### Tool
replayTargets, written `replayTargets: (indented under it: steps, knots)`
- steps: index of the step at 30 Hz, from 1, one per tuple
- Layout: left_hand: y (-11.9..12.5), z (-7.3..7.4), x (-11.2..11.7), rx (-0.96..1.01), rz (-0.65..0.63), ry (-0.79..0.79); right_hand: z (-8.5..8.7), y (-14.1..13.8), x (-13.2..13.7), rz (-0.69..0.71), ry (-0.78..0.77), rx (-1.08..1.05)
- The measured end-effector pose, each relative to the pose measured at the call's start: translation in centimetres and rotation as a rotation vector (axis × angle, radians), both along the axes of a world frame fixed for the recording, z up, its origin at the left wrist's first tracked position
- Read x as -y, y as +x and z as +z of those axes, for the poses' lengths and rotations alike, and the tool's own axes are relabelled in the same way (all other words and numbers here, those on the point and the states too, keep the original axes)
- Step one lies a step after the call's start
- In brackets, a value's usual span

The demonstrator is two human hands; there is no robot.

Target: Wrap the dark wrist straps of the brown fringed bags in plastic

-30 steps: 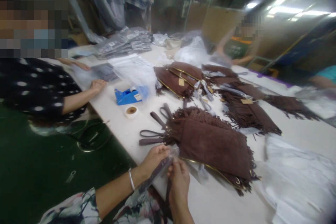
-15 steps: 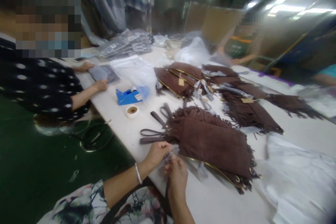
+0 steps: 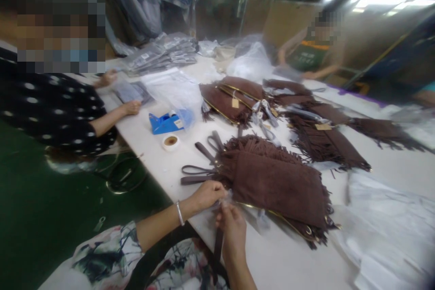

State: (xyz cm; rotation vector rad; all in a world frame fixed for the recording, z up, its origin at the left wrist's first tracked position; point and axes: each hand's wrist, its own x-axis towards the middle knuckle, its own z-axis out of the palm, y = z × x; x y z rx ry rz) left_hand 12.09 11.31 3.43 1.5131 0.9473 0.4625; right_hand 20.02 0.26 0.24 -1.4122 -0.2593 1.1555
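My left hand [image 3: 208, 195], with a silver bracelet at the wrist, is closed in a pinch on a small piece of clear plastic [image 3: 227, 197]. Close beside it, my right hand [image 3: 234, 226] has its fingers bent around the same plastic. A dark brown strap [image 3: 218, 244] hangs down from the right hand past the table edge. Just beyond both hands lies a stack of brown fringed suede bags [image 3: 275, 186] with gold zips. Several wrist loops [image 3: 197, 170] stick out of the stack toward the left. The fingertips partly hide the plastic.
More brown bags [image 3: 234, 99] with tags lie farther back. A blue tape dispenser [image 3: 170, 122] and a tape roll [image 3: 170, 142] sit near the left edge. Clear plastic bags [image 3: 384, 226] spread at right. A co-worker [image 3: 57, 104] handles a grey packet [image 3: 131, 92]; another person [image 3: 311, 59] stands opposite.
My hands stay close together at the plastic with slight finger movement, and more of the strap shows below the right hand. The co-worker's far hand has shifted slightly away from the packet.
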Motion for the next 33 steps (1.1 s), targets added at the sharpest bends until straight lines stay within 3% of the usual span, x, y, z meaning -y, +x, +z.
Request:
replayTargets:
  steps: [5,11,15,21,27,33]
  knots:
    - [0.1,-0.9,0.8,0.091,0.091,-0.106,-0.5,-0.1,-0.3,-0.002,0.01,-0.094]
    - [-1.2,-1.6,2.2,0.288,0.229,-0.32,-0.4,0.4,-0.6,-0.014,-0.001,-0.012]
    - [-2.0,-2.0,2.7,0.284,0.233,-0.428,0.0,0.5,-0.7,0.002,-0.033,0.05]
    - [-1.0,-2.5,2.9,0.229,0.345,-0.271,0.0,0.3,-0.8,-0.018,-0.035,0.134]
    - [-0.3,-3.1,3.1,0.131,0.34,-0.077,0.0,0.3,-0.6,-0.039,-0.013,0.191]
    - [-0.5,-3.4,3.3,0.153,0.327,-0.147,0.5,1.1,0.3,0.104,0.035,0.223]
